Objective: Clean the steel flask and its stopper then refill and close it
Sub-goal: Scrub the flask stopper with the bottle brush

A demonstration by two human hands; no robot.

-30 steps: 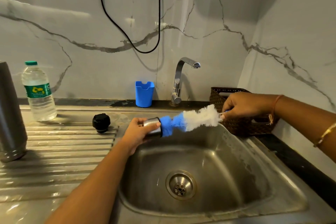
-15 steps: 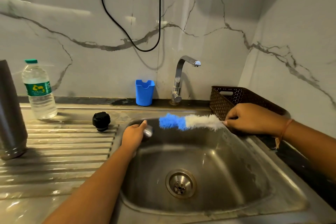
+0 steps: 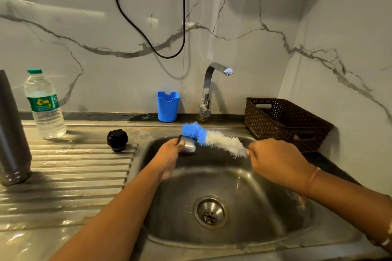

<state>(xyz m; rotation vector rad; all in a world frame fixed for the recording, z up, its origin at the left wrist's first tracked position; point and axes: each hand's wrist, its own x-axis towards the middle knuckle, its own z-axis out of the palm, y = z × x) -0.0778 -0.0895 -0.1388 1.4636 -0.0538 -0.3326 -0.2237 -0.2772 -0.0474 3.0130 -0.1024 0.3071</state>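
Over the sink's back left corner my left hand grips a small steel cap. My right hand holds the handle end of a bottle brush with white and blue bristles; its blue tip lies against the top of the cap. The tall steel flask stands upright at the far left of the drainboard. The black stopper sits on the drainboard near the sink's rim. A plastic water bottle with a green cap stands behind it to the left.
The steel sink with a drain lies below my hands. A tap stands behind it, off. A blue plastic holder stands against the wall, and a brown woven basket sits at the right. A black cable hangs on the wall.
The brush came out of the steel cap and now rests across its outside. My right hand dropped from the basket's edge toward the sink; my left hand lowered the cap a little.
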